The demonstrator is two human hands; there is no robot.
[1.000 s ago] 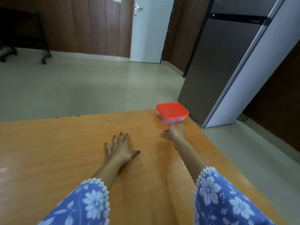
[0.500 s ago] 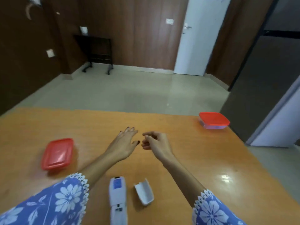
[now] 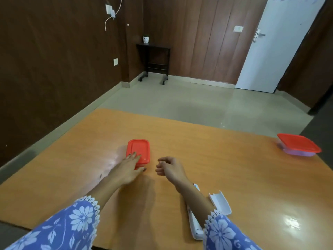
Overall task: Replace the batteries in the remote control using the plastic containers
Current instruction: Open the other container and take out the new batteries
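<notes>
The remote (image 3: pixel 194 225) (lower centre) is mostly hidden. Left hand (image 3: pixel 127 168) lies flat on the red container (image 3: pixel 138 148); right hand (image 3: pixel 170 168) curls, contents unclear.

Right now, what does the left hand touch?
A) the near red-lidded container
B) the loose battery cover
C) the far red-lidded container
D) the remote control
A: the left hand lays its fingers on top of the near red-lidded container, away from the remote control.
</notes>
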